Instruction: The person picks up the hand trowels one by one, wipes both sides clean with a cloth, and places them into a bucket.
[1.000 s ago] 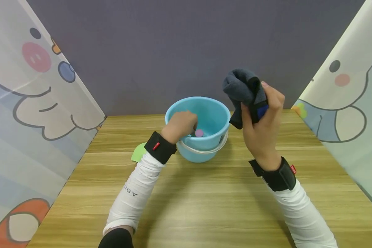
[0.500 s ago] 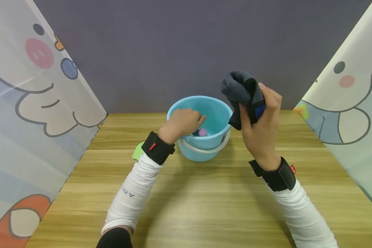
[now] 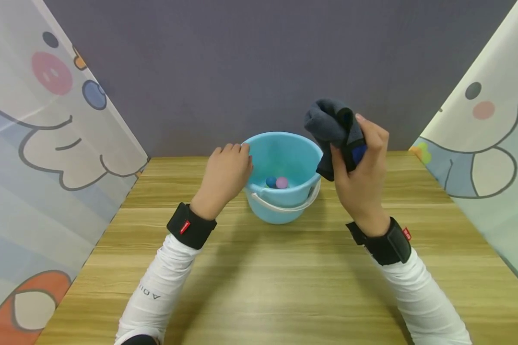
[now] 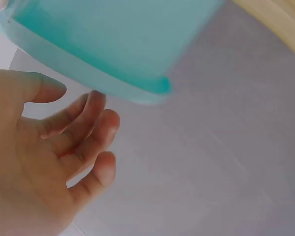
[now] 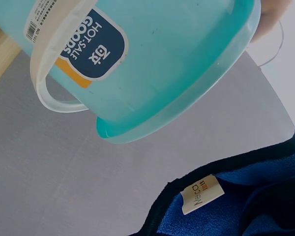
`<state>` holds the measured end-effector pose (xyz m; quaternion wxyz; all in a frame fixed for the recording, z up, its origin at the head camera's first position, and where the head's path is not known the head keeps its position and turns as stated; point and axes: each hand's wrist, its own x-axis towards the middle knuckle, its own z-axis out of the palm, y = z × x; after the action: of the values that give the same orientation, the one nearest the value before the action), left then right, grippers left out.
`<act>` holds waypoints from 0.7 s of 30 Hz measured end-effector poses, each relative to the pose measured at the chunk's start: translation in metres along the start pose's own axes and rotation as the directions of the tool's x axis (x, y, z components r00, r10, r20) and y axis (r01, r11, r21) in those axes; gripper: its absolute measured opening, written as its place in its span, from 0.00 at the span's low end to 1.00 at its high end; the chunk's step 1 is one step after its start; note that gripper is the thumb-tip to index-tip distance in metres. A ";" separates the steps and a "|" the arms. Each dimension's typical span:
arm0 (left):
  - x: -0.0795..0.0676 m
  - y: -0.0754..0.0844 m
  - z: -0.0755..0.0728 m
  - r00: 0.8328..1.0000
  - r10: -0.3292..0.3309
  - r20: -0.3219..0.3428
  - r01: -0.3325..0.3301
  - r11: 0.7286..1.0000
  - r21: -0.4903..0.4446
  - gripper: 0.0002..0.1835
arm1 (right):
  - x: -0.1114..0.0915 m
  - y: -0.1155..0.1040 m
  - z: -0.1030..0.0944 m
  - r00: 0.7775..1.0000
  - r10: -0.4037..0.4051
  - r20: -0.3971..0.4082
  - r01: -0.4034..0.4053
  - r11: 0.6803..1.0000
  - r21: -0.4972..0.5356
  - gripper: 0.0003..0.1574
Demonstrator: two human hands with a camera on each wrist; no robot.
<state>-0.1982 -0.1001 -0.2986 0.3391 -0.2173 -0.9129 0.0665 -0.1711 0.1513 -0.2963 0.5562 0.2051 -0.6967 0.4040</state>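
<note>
My left hand is beside the left rim of a light blue bucket, fingers loosely bent. The left wrist view shows the hand empty, its fingertips near the outside of the rim. Inside the bucket lie a blue ball and a pink ball. To the right of the bucket, my right hand grips a bunched dark grey cloth with black edging, raised above the table. Its blue side and sewn-on label appear in the right wrist view.
The bucket stands toward the back of a wood-grain table, its white handle hanging down in front. A dark grey panel rises behind. Cartoon-printed sheets border both sides.
My left hand has moved out of the bucket to the left, uncovering the balls. A green object left of the bucket is now hidden. My right hand keeps the cloth, shifted only slightly.
</note>
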 end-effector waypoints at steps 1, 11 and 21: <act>-0.007 -0.005 0.001 1.000 -0.014 -0.011 0.014 1.000 0.004 0.10 | 0.000 0.000 0.000 1.000 -0.001 0.001 0.001 1.000 0.002 0.30; -0.104 -0.063 0.017 0.966 -0.126 0.226 0.156 0.981 -0.119 0.18 | -0.001 -0.001 0.000 1.000 -0.005 0.027 0.005 1.000 -0.001 0.31; -0.162 -0.073 0.041 0.806 -0.228 0.547 0.335 0.937 -0.103 0.18 | -0.004 0.000 0.002 0.997 -0.014 0.070 0.016 0.999 -0.029 0.30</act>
<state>-0.1406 -0.2363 -0.4056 0.0592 -0.0845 -0.9945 -0.0172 -0.1711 0.1489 -0.2999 0.5376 0.2161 -0.7200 0.3819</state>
